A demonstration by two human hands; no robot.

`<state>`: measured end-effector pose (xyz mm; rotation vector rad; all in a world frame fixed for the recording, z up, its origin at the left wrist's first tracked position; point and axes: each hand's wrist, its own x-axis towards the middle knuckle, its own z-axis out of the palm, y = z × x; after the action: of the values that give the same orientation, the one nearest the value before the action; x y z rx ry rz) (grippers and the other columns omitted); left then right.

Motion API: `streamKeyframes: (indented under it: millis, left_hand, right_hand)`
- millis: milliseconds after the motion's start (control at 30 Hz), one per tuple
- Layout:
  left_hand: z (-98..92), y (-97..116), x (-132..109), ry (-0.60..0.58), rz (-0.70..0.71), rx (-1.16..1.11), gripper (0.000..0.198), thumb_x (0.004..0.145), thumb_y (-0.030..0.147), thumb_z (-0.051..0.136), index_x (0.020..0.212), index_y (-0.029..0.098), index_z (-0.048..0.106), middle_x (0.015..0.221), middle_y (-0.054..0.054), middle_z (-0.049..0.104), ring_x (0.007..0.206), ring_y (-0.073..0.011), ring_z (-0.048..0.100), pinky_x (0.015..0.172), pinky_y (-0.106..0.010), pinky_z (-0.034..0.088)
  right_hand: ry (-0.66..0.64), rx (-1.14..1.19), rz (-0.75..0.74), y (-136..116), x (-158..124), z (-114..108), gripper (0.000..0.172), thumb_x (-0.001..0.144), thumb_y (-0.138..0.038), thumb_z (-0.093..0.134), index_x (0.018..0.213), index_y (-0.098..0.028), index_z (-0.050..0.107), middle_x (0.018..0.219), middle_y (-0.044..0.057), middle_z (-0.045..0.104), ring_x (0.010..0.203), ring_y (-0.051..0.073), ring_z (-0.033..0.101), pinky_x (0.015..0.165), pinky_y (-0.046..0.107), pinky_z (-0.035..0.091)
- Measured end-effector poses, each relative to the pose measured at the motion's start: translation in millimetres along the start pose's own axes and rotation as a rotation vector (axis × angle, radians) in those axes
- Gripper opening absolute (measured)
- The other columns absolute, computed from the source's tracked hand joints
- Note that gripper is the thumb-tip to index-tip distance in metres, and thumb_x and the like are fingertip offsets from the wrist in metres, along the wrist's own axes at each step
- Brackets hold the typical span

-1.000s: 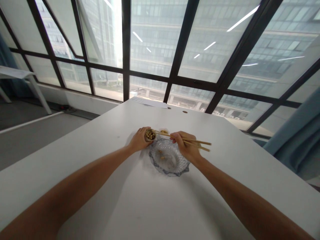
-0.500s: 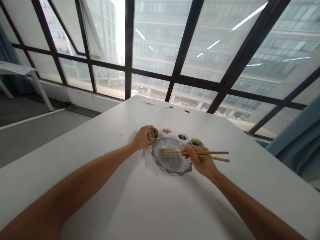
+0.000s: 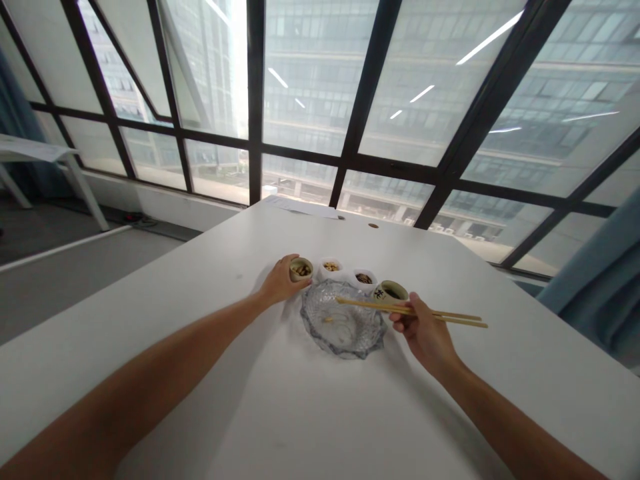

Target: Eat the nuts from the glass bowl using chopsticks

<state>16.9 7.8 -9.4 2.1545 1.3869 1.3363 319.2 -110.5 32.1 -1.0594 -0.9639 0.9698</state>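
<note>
My left hand (image 3: 283, 280) is wrapped round the side of a small ceramic cup (image 3: 301, 270) with brown, nut-like pieces in it. The cup stands upright by the far left rim of a clear scalloped glass bowl (image 3: 345, 347). In my right hand (image 3: 424, 332) is a pair of chopsticks (image 3: 370, 305), which slant leftward over the bowl. Their tips lie close together above its far half; whether anything sits between them is too small to tell. A small pale yellowish piece (image 3: 328, 320) lies in the bowl.
Behind the bowl stand a white cup (image 3: 331, 275) of yellow bits, a white cup (image 3: 366, 285) of dark pieces and a ceramic cup (image 3: 383, 295) with dark lettering and dark contents. Papers (image 3: 305, 209) lie along the far edge of the white table (image 3: 280, 400), near the windows.
My right hand has drawn back to the right, taking the chopstick tips from the bowl's left part toward its middle. The lettered cup shows more fully. My left hand stays on its cup.
</note>
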Motion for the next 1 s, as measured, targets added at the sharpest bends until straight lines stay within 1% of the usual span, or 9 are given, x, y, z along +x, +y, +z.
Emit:
streamKeyframes:
  millis: [167,300,400,533,600,733,833,933,1000]
  left_hand:
    - [-3.4,0.2,-0.7,-0.023,-0.062,0.022,0.07,0.074,0.049,0.075,0.13,0.017,0.051,0.126,-0.016,0.065,0.116,-0.0296,0.064,0.102,-0.047,0.049]
    - [-6.4,1.7,-1.7,-0.023,-0.124,0.117,0.078,0.066,0.049,0.081,0.131,0.019,0.05,0.123,-0.016,0.067,0.113,-0.0338,0.065,0.099,-0.05,0.05]
    - [-9.3,4.2,-1.5,-0.009,-0.167,0.108,0.075,0.064,0.048,0.084,0.126,0.019,0.053,0.115,-0.014,0.07,0.107,-0.0334,0.067,0.093,-0.048,0.053]
    - [-13.0,7.7,1.2,0.101,-0.23,-0.069,0.062,0.071,0.053,0.079,0.119,0.02,0.057,0.11,-0.011,0.073,0.098,-0.0264,0.07,0.085,-0.04,0.057]
    - [-13.8,8.6,2.6,0.135,-0.255,-0.117,0.059,0.072,0.053,0.078,0.117,0.02,0.058,0.109,-0.01,0.073,0.097,-0.0245,0.07,0.084,-0.038,0.057]
    - [-13.1,7.3,3.2,0.134,-0.239,-0.121,0.062,0.069,0.051,0.08,0.118,0.02,0.057,0.11,-0.01,0.072,0.099,-0.0245,0.07,0.087,-0.039,0.057]
    - [-11.3,3.6,2.6,0.114,-0.141,-0.103,0.07,0.063,0.043,0.084,0.122,0.021,0.053,0.116,-0.009,0.069,0.104,-0.0252,0.068,0.092,-0.041,0.055]
    - [-9.1,-0.6,2.6,0.077,-0.023,-0.088,0.077,0.058,0.032,0.085,0.125,0.021,0.05,0.125,-0.01,0.065,0.114,-0.0264,0.064,0.1,-0.043,0.051]
    - [-8.1,-2.3,2.8,0.067,0.013,-0.081,0.078,0.058,0.029,0.085,0.126,0.02,0.05,0.129,-0.011,0.062,0.118,-0.0274,0.062,0.103,-0.044,0.049]
  right_hand:
    - [0.065,0.093,0.106,15.0,-1.0,-13.4,0.035,0.076,-0.051,0.075,0.066,-0.02,0.062,0.053,0.004,0.066,0.041,0.014,0.056,0.036,0.025,0.048]
    - [0.131,0.16,0.147,18.2,0.1,-13.0,0.034,0.078,-0.049,0.073,0.066,-0.02,0.062,0.054,0.004,0.066,0.042,0.013,0.057,0.037,0.023,0.049]
    - [0.148,0.189,0.118,20.0,1.7,-14.1,0.034,0.079,-0.05,0.074,0.068,-0.02,0.062,0.055,0.004,0.067,0.042,0.013,0.057,0.037,0.023,0.05]
    - [0.126,0.179,0.044,23.8,3.8,-17.6,0.036,0.079,-0.054,0.073,0.068,-0.021,0.061,0.055,0.004,0.067,0.044,0.015,0.059,0.037,0.024,0.051]
    - [0.109,0.165,0.031,25.4,5.1,-18.7,0.038,0.079,-0.055,0.073,0.069,-0.021,0.061,0.056,0.004,0.067,0.044,0.015,0.059,0.038,0.024,0.052]
    - [0.102,0.13,0.004,23.3,4.5,-16.3,0.043,0.078,-0.06,0.073,0.069,-0.02,0.06,0.056,0.005,0.066,0.044,0.014,0.058,0.039,0.025,0.051]
    - [0.119,0.016,-0.147,11.2,-4.4,-8.9,0.047,0.08,-0.064,0.069,0.07,-0.019,0.065,0.057,0.005,0.067,0.045,0.015,0.058,0.042,0.027,0.051]
    - [0.068,-0.266,-0.45,-9.1,-18.1,3.7,0.047,0.087,-0.063,0.06,0.075,-0.019,0.072,0.064,0.006,0.07,0.053,0.017,0.062,0.053,0.031,0.054]
    - [0.01,-0.42,-0.594,-21.5,-23.6,16.1,0.05,0.092,-0.063,0.053,0.075,-0.021,0.074,0.065,0.006,0.071,0.055,0.018,0.064,0.056,0.033,0.054]
